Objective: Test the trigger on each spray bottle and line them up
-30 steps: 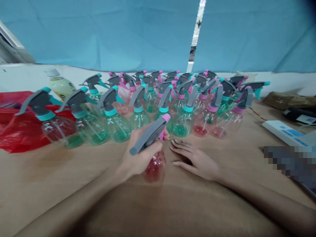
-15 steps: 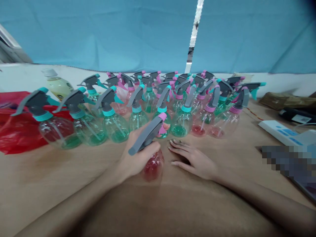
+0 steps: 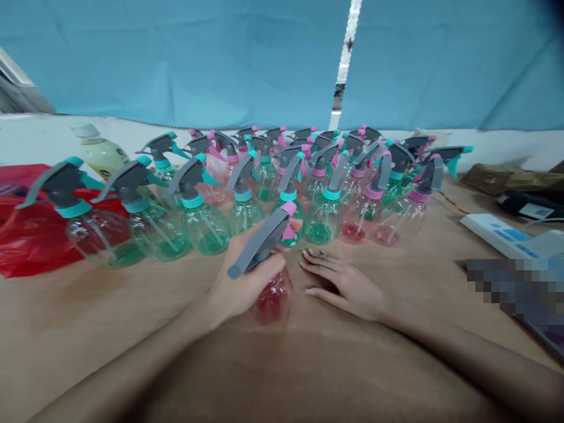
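My left hand (image 3: 247,282) is wrapped round the neck of a pink spray bottle (image 3: 272,299) with a grey trigger head (image 3: 259,242) and a pink collar; the bottle stands upright on the brown table (image 3: 132,317). Right beside it, my right hand (image 3: 346,282) lies flat on the table, fingers stretched toward the bottle, holding nothing. Behind both hands stand several rows of green and pink spray bottles (image 3: 247,188) with grey triggers.
A red plastic bag (image 3: 26,235) lies at the left, with a pale yellow bottle (image 3: 99,154) behind it. At the right are a white power strip (image 3: 497,232), a brown packet (image 3: 502,176) and a dark object. A blue curtain (image 3: 220,59) hangs behind.
The view has drifted slightly; the held bottle and both hands stay in nearly the same place.
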### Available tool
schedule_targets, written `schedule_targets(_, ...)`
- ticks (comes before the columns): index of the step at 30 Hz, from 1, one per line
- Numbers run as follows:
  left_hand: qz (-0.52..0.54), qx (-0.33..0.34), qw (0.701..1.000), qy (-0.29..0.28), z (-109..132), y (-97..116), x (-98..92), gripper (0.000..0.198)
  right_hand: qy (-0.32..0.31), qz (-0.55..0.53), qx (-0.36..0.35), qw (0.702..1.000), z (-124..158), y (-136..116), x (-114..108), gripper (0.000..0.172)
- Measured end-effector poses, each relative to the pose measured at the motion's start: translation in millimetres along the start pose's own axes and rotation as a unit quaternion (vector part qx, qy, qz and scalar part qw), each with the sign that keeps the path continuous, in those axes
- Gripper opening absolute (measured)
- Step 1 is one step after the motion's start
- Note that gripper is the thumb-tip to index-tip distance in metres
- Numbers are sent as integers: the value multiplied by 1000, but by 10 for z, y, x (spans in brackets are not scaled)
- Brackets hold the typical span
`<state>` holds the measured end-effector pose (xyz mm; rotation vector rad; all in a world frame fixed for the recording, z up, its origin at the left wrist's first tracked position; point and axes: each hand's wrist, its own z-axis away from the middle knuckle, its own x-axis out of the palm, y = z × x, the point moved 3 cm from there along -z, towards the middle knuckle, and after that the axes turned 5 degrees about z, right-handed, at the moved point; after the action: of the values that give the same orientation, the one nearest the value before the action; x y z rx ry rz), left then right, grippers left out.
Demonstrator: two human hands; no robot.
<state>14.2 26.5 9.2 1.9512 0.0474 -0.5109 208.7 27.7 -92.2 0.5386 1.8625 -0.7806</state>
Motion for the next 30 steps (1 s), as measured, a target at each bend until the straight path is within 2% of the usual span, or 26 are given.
schedule_targets(7,-22,4,999,39,12,-32,-5,27,4,-5,-5,1000,5,11,7,56)
schedule_targets(18,29,13,999,17,-11,-12,11,38,-3,-3,0,1000,1,3,5,57)
schedule_targets(24,16,8,999,30,-3,-26,9,33,-7,5,3,1000,-4,-8,-4,57)
schedule_targets(30,35,3,999,12,-2,-3,13,47,-7,3,1,1000,-5,-7,-3,57)
